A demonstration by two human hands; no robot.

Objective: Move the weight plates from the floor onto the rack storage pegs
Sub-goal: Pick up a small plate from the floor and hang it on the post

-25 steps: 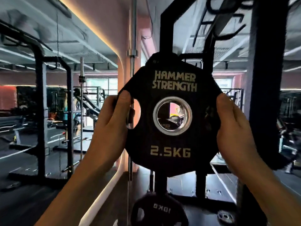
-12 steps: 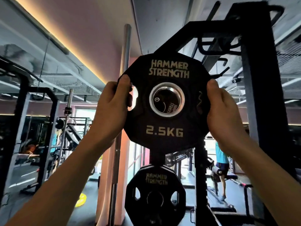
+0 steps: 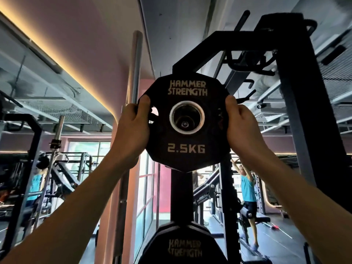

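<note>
The black rack [image 3: 297, 103] is the biggest thing here, and its front upright post [image 3: 181, 195] stands in the middle of the view, with the top beam going up and to the right from it. Left of this post a silver barbell [image 3: 133, 88] stands upright beside the pink wall. Low on the post, a larger black plate [image 3: 184, 244] with the words HAMMER STRENGTH sits against it, partly cut by the bottom edge. Right of the post, far behind, a person in a blue shirt [image 3: 246, 189] has arms raised. High on the post, above the larger plate, the 2.5 kg plate [image 3: 187, 147] is held upright with its lettered face to the camera, and it covers the post at that height. Through the steel ring of its centre hole the round end of a peg [image 3: 184, 124] is seen, in line with the hole; if the plate is already on the peg or just before it, I cannot tell. The left hand [image 3: 131, 130] grasps the left edge of this plate, thumb on the front face and fingers curled behind. The right hand [image 3: 242, 128] grasps the right edge in the same way
</note>
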